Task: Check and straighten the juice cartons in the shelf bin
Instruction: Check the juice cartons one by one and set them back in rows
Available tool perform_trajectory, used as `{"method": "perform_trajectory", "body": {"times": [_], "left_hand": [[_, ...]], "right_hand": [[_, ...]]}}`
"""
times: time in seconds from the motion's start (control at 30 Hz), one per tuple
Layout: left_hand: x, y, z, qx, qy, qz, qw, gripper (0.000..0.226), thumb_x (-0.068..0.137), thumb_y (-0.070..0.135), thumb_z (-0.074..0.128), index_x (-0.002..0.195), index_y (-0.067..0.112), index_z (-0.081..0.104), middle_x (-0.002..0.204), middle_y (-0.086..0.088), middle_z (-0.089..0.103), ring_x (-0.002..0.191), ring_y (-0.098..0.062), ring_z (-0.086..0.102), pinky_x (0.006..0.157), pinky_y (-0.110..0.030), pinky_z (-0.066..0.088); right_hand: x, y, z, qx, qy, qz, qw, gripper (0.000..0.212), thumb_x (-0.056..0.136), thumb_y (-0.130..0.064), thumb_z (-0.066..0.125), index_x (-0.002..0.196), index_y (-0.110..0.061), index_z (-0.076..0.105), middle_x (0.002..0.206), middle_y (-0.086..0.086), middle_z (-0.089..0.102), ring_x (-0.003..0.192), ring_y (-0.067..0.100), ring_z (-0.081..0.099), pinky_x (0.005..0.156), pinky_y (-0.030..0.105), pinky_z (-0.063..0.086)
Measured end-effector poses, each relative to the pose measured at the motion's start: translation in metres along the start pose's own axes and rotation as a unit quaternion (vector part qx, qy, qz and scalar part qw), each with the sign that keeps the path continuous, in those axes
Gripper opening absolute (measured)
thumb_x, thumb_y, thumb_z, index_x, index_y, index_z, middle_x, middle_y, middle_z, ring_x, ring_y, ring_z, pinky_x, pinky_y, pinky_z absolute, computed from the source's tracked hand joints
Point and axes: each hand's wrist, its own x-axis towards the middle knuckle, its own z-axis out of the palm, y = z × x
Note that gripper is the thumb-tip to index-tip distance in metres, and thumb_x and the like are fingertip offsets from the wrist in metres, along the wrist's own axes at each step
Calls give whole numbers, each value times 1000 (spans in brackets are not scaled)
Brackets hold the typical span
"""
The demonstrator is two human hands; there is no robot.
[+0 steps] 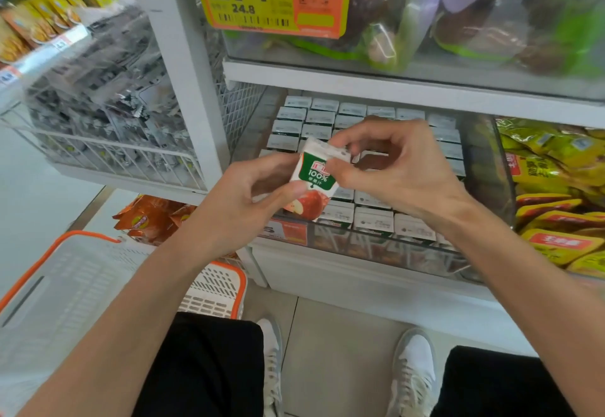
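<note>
I have one juice carton [313, 181] lifted out above the shelf bin [376, 243], tilted with its apple front toward me; my left hand [242, 200] grips its lower edge with thumb and curled fingers, and my right hand [389, 168] pinches its upper right side near the folded top. This looks like the checking step (the face and seal turned up for a look); the rest of the cartons [353, 115] stand in rows in the bin, tops up, with what seems a gap under my right hand. Next, I judge, the carton must go back upright into that gap, face matching its neighbours; the fit looks snug, so it wants a straight, careful drop.
</note>
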Motion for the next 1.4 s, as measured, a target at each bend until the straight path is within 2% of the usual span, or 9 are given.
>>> {"method": "perform_trajectory", "body": {"times": [0.07,0.17,0.3,0.6,0.77,0.9,1.0,1.13,1.4], "left_hand": [[6,2,8,-38,-5,-23,999,30,104,21,62,133,20,70,121,17,77,114,3,69,89,-9,52],[11,0,18,-125,-15,-80,989,26,105,27,60,127,23,73,115,8,80,110,-8,75,96,-19,57],[14,-3,22,-185,-17,-102,977,25,104,31,61,123,21,74,114,0,80,109,-16,76,91,-22,59],[14,-10,14,-232,-45,-97,967,33,101,32,61,131,22,71,125,-5,77,114,-25,75,93,-33,61],[14,-10,13,-226,-10,-87,970,36,91,19,74,125,9,67,124,-1,77,109,-25,77,85,-30,63],[14,-8,14,-235,-20,-74,969,54,88,17,77,139,22,56,127,0,76,114,-19,75,87,-26,62],[13,-7,15,-223,-50,-68,971,57,93,21,73,146,31,53,133,4,73,120,-17,72,93,-28,60],[14,-5,16,-222,-27,-76,972,54,92,26,77,142,33,57,128,2,76,116,-19,74,90,-27,61],[16,-2,14,-234,33,-92,967,50,88,21,79,135,21,61,117,-7,80,103,-27,79,83,-33,65]], "right_hand": [[-8,4,-5,41,32,42,998,21,83,-26,91,102,-22,83,95,6,77,86,10,73,75,40,66],[-20,9,-12,107,36,98,989,43,79,-35,88,117,-19,78,104,9,78,85,17,78,75,28,64],[-33,15,-12,153,23,155,976,43,75,-30,87,113,-13,74,97,7,82,84,22,81,75,23,62],[-36,18,-4,177,39,166,969,3,95,-13,77,97,-13,79,92,3,83,83,18,81,73,23,63],[-38,17,2,179,-13,170,969,13,95,-23,79,107,-19,78,104,-4,82,96,11,79,83,23,62],[-40,15,8,160,-39,150,975,28,82,-39,89,108,-36,78,110,-16,78,104,5,75,88,16,58],[-39,17,8,163,-42,148,975,28,85,-33,88,111,-34,79,115,-14,78,110,8,75,95,21,59],[-37,17,7,185,-42,157,969,50,89,-24,85,136,-26,67,125,-9,77,114,6,74,94,20,59],[-32,19,13,97,43,108,989,20,93,-13,79,113,-14,78,114,1,79,104,18,75,96,39,62]]}}
